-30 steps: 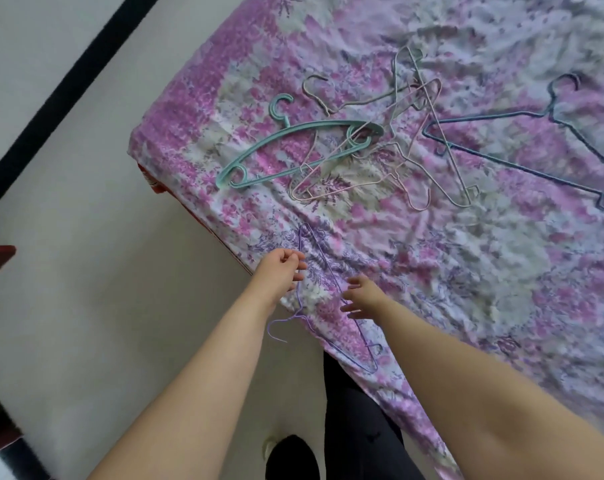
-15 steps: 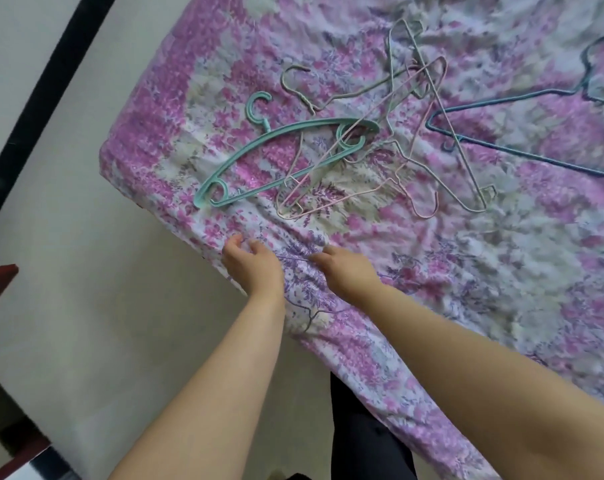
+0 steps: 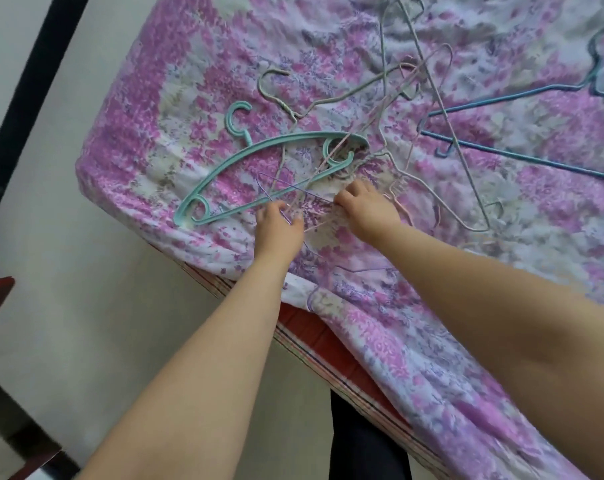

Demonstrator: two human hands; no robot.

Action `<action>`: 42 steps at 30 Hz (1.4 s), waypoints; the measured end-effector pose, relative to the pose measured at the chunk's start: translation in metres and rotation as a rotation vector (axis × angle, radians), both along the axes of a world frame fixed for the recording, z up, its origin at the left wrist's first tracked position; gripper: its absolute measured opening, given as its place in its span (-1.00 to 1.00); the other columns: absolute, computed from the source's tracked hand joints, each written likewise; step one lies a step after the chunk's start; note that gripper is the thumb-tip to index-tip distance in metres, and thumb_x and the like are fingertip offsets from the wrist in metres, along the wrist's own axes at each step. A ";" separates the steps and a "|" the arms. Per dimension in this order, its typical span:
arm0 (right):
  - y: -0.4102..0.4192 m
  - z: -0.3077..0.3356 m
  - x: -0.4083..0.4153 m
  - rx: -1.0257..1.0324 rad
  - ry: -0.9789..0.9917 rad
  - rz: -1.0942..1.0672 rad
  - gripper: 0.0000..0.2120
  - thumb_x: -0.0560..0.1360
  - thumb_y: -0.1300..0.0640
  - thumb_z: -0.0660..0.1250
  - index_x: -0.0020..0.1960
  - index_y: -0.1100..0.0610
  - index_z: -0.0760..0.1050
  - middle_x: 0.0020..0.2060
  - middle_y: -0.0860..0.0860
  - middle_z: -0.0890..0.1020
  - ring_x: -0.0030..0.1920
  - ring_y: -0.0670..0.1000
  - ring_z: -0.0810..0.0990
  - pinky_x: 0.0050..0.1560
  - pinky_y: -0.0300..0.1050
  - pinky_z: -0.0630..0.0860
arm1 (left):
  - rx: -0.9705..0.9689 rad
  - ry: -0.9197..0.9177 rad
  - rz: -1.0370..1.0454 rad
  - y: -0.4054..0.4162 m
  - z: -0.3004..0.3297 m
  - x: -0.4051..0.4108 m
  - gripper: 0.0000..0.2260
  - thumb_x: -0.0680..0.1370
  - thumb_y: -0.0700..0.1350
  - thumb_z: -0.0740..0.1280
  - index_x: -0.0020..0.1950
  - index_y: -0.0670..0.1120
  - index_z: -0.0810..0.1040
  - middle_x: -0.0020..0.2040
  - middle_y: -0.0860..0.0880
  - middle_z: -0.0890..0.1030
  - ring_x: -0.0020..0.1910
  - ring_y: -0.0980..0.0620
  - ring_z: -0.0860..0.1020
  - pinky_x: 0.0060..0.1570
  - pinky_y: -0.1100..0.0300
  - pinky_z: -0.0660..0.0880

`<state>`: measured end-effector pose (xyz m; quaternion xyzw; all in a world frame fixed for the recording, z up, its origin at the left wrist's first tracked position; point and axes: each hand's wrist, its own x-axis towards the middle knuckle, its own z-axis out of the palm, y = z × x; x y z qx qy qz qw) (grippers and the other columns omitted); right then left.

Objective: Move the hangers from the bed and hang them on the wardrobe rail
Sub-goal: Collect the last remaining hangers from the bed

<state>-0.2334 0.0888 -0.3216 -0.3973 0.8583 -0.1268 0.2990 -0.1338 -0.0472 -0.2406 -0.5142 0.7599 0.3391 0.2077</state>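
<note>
Teal hanger — smooth plastic

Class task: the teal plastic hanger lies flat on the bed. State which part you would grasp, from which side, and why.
Grip the teal plastic hanger at its curved top bar just below the hook, coming from above on its left half. It lies flat, and that stretch looks free, while the right end is crossed by wire hangers. Probably lift leftward to slide clear.

Tangle of thin wire hangers crossing one another mid-bed, teal plastic hanger lying over its left edge, blue wire hanger to the right, both hands at the tangle's near edge, bare floral sheet left of the pile, open floor beside the bed
</note>
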 end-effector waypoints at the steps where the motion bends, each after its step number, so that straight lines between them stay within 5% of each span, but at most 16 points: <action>1: 0.005 -0.005 0.012 -0.048 0.067 0.007 -0.70 0.43 0.20 0.38 0.17 0.14 0.51 0.13 0.19 0.49 0.15 0.24 0.44 0.01 0.08 0.47 | 0.009 -0.051 0.036 0.004 -0.007 0.010 -0.69 0.59 -0.01 0.26 0.30 -0.08 0.38 0.35 -0.11 0.28 0.15 -0.12 0.47 0.17 0.01 0.45; 4: 0.023 -0.012 0.053 -0.139 0.212 0.009 -0.52 0.31 0.17 0.44 0.23 0.11 0.49 0.09 0.14 0.50 0.08 0.19 0.42 0.06 0.11 0.41 | 0.035 -0.135 0.246 0.013 -0.025 0.044 -0.77 0.59 -0.04 0.23 0.15 -0.16 0.43 0.26 -0.21 0.42 -0.11 -0.13 0.50 -0.06 0.05 0.45; 6: 0.034 -0.013 0.083 -0.194 0.199 0.039 -0.41 0.39 0.04 0.40 0.37 0.16 0.36 0.12 0.16 0.50 0.09 0.20 0.46 0.06 0.09 0.41 | 0.085 -0.173 0.338 0.017 -0.034 0.068 -0.67 0.59 0.00 0.18 0.15 -0.25 0.42 0.17 -0.37 0.49 -0.17 -0.23 0.52 -0.05 -0.01 0.46; 8: 0.043 -0.012 0.111 -0.128 0.068 0.120 -0.19 0.43 -0.25 0.30 0.49 0.21 0.19 0.29 0.21 0.44 0.24 0.23 0.45 0.19 0.14 0.40 | 0.167 -0.275 0.342 0.021 -0.039 0.091 -0.61 0.58 0.03 0.16 0.26 -0.23 0.37 0.23 -0.36 0.49 0.13 -0.33 0.51 0.18 -0.17 0.43; 10: 0.049 -0.007 0.132 0.080 -0.109 0.262 0.04 0.41 -0.38 0.23 0.55 0.23 -0.16 0.50 0.20 0.16 0.47 0.21 0.18 0.40 0.21 0.18 | 0.279 -0.360 0.327 0.026 -0.041 0.110 -0.54 0.61 0.02 0.14 0.47 -0.12 0.21 0.39 -0.27 0.39 0.34 -0.31 0.38 0.33 -0.17 0.34; 12: 0.052 -0.003 0.153 0.210 -0.139 0.376 -0.04 0.51 -0.22 0.18 0.45 0.23 -0.44 0.54 0.17 -0.03 0.52 0.19 0.01 0.43 0.22 0.07 | 0.337 -0.370 0.378 0.029 -0.040 0.124 -0.50 0.63 -0.04 0.13 0.54 -0.07 0.10 0.39 -0.22 0.40 0.26 -0.21 0.46 0.25 -0.05 0.40; 14: 0.049 0.004 0.171 0.227 -0.144 0.375 -0.21 0.58 0.07 0.11 0.41 0.26 -0.48 0.52 0.20 0.04 0.44 0.22 0.15 0.29 0.14 0.33 | 0.350 -0.316 0.512 0.031 -0.036 0.135 -0.57 0.63 -0.15 0.12 0.49 -0.11 0.18 0.21 -0.20 0.51 0.04 -0.14 0.53 0.09 0.04 0.44; 16: 0.038 0.014 0.189 0.214 -0.227 0.348 -0.23 0.55 0.26 0.11 0.47 0.25 -0.44 0.48 0.20 0.10 0.32 0.24 0.29 0.00 0.06 0.52 | 0.232 -0.249 0.587 0.032 -0.030 0.148 -0.66 0.63 -0.24 0.09 0.41 -0.19 0.29 0.20 -0.24 0.51 0.05 -0.15 0.51 0.11 0.06 0.43; 18: 0.024 0.028 0.207 0.161 -0.323 0.365 -0.22 0.53 0.36 0.10 0.51 0.21 -0.37 0.43 0.20 0.15 0.19 0.25 0.41 -0.20 0.07 0.49 | -0.045 -0.232 0.554 0.026 -0.017 0.159 -0.71 0.64 -0.23 0.06 0.33 -0.16 0.40 0.22 -0.22 0.54 0.09 -0.18 0.52 0.09 0.07 0.42; 22: -0.010 0.046 0.198 -0.080 -0.250 0.081 -0.21 0.43 0.39 0.26 0.56 0.09 0.03 0.11 0.17 0.43 -0.35 0.12 0.37 -0.54 -0.17 0.08 | -0.393 0.052 0.499 0.007 0.014 0.145 -0.71 0.65 -0.17 0.05 0.29 -0.11 0.47 0.19 -0.14 0.58 0.13 -0.15 0.54 -0.02 0.20 0.37; 25: -0.030 0.050 0.136 -0.337 0.051 -0.152 -0.33 0.27 0.42 0.39 0.34 0.07 0.47 -0.15 0.12 0.53 -0.37 0.11 0.42 -0.53 -0.23 0.09 | -0.309 0.241 0.529 -0.003 0.028 0.099 -0.72 0.66 -0.15 0.04 0.32 -0.11 0.41 0.16 -0.14 0.57 0.09 -0.16 0.55 0.01 0.11 0.45; 29: -0.052 0.072 0.023 -0.319 0.313 -0.231 -0.53 0.41 0.31 0.24 0.26 0.01 0.55 -0.04 0.10 0.58 -0.06 0.18 0.52 -0.13 0.02 0.40 | 0.142 0.295 0.600 -0.018 0.018 0.015 -0.67 0.57 -0.05 0.23 0.26 -0.15 0.29 -0.05 -0.11 0.58 -0.12 -0.11 0.62 0.06 -0.05 0.58; 32: -0.050 0.070 -0.044 0.022 0.188 -0.219 -0.53 0.50 0.17 0.25 0.40 -0.05 0.39 0.36 0.12 0.37 0.37 0.22 0.27 0.31 0.22 0.18 | 0.160 0.056 0.357 -0.016 -0.003 -0.034 -0.20 0.42 0.17 0.37 0.48 -0.25 0.18 0.36 -0.19 0.42 0.27 -0.21 0.47 0.26 -0.11 0.44; 36: -0.016 0.041 -0.098 0.318 0.023 -0.357 -0.06 0.45 -0.20 0.35 0.56 -0.03 -0.21 0.55 0.11 -0.20 0.52 0.26 -0.21 0.39 0.41 -0.14 | -0.177 -0.148 -0.253 0.001 -0.020 -0.067 -0.12 0.53 0.24 0.26 0.58 -0.17 -0.17 0.59 -0.09 -0.15 0.55 -0.16 -0.07 0.47 -0.09 0.05; 42: 0.047 0.002 -0.109 0.294 -0.105 -0.655 0.18 0.32 -0.42 0.32 0.55 0.16 -0.29 0.54 0.22 -0.14 0.54 0.22 -0.09 0.50 0.20 -0.07 | -0.322 -0.258 -0.764 0.002 -0.050 -0.100 -0.02 0.48 0.37 0.20 0.56 -0.18 -0.26 0.57 -0.12 -0.27 0.54 -0.08 -0.29 0.50 -0.03 -0.22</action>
